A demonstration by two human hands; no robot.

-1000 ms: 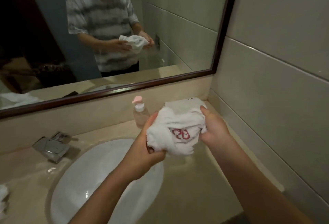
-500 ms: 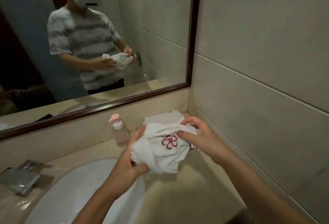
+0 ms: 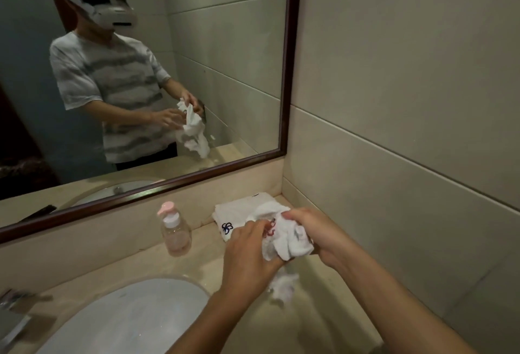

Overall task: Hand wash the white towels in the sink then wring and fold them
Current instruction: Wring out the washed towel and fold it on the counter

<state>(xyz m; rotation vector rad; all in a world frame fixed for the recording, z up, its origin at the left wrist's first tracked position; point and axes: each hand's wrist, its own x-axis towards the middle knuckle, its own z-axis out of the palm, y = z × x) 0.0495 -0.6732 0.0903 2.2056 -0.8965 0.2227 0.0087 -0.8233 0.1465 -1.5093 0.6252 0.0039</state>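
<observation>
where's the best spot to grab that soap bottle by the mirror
Grip the soap bottle round its clear round body below the pink pump, coming from the front left. It stands upright, the folded towel and both hands sit to its right, and the backsplash is close behind.

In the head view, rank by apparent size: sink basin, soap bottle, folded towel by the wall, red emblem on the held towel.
1. sink basin, cut off by the frame
2. folded towel, partly hidden behind the hands
3. soap bottle, close to the towel's visible part, so unsure
4. red emblem
</observation>
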